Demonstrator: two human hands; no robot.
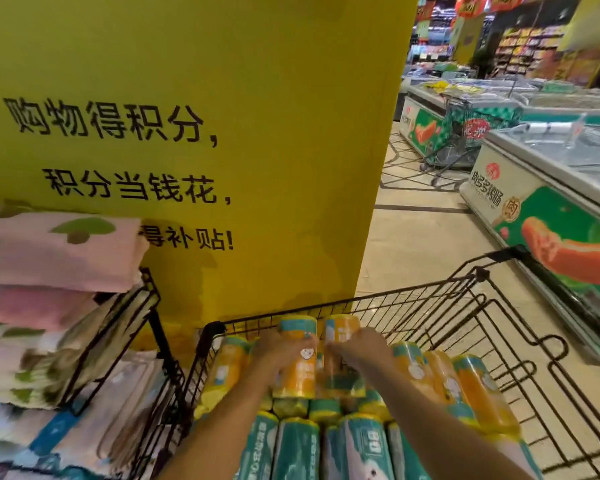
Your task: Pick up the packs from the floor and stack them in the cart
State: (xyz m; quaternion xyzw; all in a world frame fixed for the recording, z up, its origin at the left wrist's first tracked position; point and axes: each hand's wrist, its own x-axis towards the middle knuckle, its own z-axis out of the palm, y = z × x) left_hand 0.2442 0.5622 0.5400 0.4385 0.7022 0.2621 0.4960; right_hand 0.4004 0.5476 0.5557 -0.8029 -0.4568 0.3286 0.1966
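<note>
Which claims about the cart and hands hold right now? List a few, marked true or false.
1. The left hand and right hand both hold the orange pack atop the stack in the cart. True.
2. The cart is empty. False: it carries many packs.
3. Folded textiles fill the rack left of the cart. True.
4. The pillar behind the cart is red. False: it is yellow.
5. A chest freezer stands to the right. True.
</note>
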